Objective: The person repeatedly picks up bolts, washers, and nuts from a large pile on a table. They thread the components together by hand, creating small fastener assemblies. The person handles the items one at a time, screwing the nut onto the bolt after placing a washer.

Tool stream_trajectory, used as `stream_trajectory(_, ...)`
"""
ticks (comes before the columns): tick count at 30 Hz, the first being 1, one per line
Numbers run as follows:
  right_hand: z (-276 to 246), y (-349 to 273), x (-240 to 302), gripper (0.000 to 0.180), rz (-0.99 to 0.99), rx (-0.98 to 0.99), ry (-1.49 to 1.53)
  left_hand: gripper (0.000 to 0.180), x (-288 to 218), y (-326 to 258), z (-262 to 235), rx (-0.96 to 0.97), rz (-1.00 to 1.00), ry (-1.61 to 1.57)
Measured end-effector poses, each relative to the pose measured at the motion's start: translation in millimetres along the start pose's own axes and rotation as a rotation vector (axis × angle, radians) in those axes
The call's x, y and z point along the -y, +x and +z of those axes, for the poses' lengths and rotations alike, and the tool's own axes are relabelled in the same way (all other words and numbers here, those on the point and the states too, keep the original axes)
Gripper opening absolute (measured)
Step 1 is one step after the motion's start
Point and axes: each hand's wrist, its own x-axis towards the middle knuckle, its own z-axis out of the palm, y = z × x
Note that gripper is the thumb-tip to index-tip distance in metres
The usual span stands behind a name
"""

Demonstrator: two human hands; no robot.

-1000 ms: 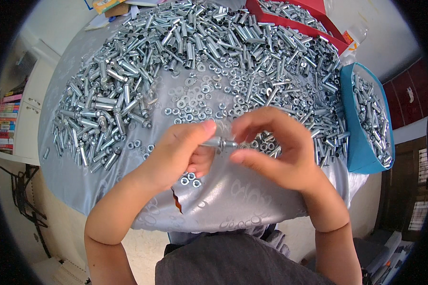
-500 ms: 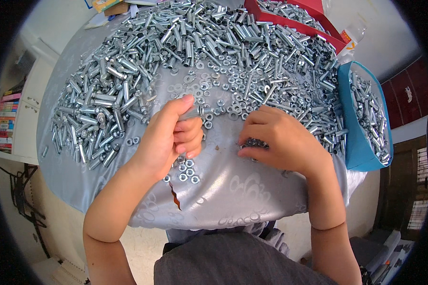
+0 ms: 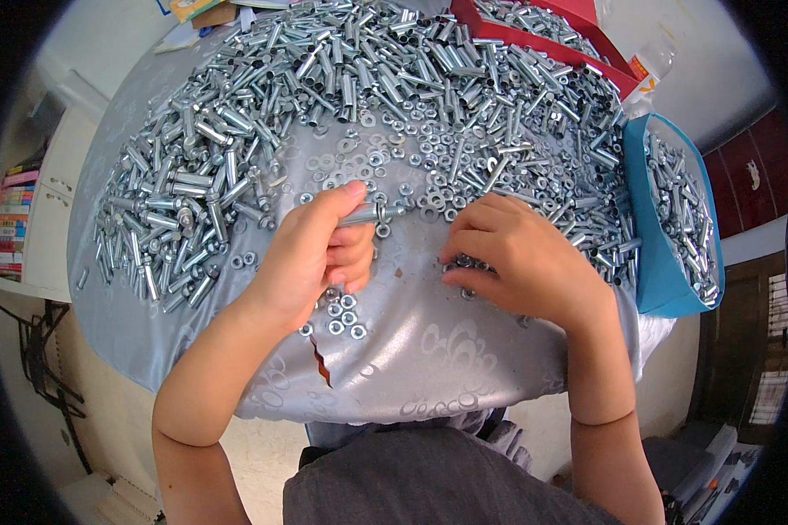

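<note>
The person's left hand (image 3: 320, 247) is pinching 1 sleeved bolt (image 3: 380, 213) between thumb and curled fingers, above the cloth-covered desk (image 3: 381, 385). The bolt's long axis is running nearly level from left to right, its threaded tip pointing to the right hand's side (the 2 are standing apart). The right hand (image 3: 527, 258) is arching over small nuts (image 3: 466, 263), nearer the body; whether it is gripping any, I cannot tell.

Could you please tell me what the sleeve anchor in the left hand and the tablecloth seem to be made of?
The sleeve anchor: metal, probably plated steel, given its bright silvery shine. The tablecloth: satiny fabric or coated plastic; its sheen and soft folds leave that open.
</note>
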Motion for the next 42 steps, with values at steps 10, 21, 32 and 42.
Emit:
stream_trajectory(10, 8, 1, 3, 0.017, -0.088, -0.037, -0.004, 0.046, 2, 0, -2, -0.013, -0.012, -0.087)
stream_trajectory(21, 6, 9, 21, 0.026, -0.193, -0.487, 0.201, 0.041, 2, -6, 8, -0.027, -0.061, 0.003)
stream_trajectory(32, 11, 11, 23, 0.02, -0.12, -0.498, 0.319, 0.042, 4, -6, 1, 0.113, 0.021, 0.033)
stream_trajectory(42, 15, 9, 33, 0.019, 0.103, -0.324, 0.576, 0.043, 14, -4, 0, -0.022, 0.213, 0.228)
